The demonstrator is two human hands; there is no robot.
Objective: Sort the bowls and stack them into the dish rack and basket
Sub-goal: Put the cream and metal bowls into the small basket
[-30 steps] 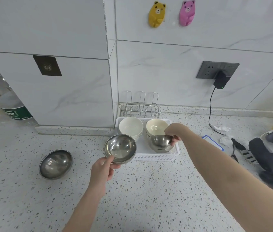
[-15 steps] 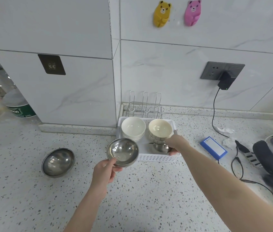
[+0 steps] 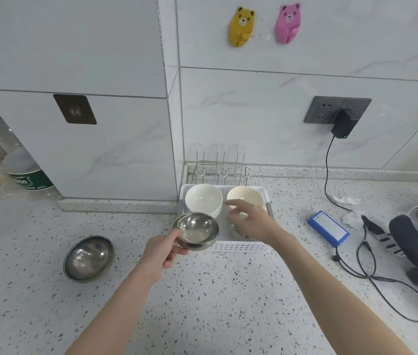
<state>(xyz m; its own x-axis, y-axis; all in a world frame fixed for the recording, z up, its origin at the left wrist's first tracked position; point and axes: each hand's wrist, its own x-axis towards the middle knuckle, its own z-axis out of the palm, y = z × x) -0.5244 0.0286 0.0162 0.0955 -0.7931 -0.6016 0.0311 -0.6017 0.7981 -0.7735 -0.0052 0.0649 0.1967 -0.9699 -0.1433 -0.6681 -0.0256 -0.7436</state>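
Speckled counter (image 3: pixel 202 303), "bon" on green-labelled bottle (image 3: pixel 27 175), steel bowl (image 3: pixel 197 230)

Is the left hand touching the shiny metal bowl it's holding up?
Touching. The head view shows the left hand pinching the near rim of the steel bowl, thumb on the rim's top and fingers curled beneath it.

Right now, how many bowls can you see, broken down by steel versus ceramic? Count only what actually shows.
Steel bowls: 2 clearly visible, one gripped by the left hand (held steel bowl) and one on the counter (steel bowl).
Ceramic bowls: 2 visible tops in the white basket (white bowl, cream bowl); each may sit on others.
Total: 4 in view; the right hand hides part of the basket.
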